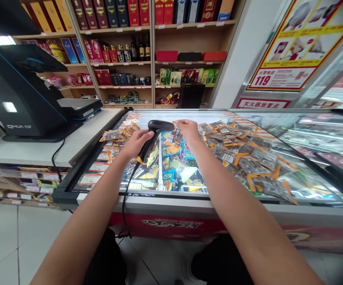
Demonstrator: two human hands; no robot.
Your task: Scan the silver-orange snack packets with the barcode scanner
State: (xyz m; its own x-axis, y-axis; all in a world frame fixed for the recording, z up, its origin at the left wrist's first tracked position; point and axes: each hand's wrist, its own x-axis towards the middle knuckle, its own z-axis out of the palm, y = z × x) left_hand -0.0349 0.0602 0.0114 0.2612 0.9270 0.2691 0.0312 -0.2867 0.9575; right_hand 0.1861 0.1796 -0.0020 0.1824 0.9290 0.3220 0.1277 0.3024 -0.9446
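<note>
My left hand (137,143) is wrapped round the handle of a black barcode scanner (160,126), whose head points right. A cable hangs from the handle's yellow-trimmed end. Facing the scanner's head, my right hand (188,130) pinches the top of a small snack packet (175,135) with clear film and orange edges. Both hands are above the glass top of a chest freezer (141,193). To the right lies a spread-out heap of similar orange-edged packets (233,138); a smaller pile of packets (113,135) lies on the left.
A white counter (55,152) on the left carries a dark point-of-sale machine (31,99) with a weighing plate. Bagged frozen goods (171,178) show through the glass. Behind the freezer stand shelves (124,63) of boxes and bottles. The scanner's cable (124,206) droops over the freezer's front edge.
</note>
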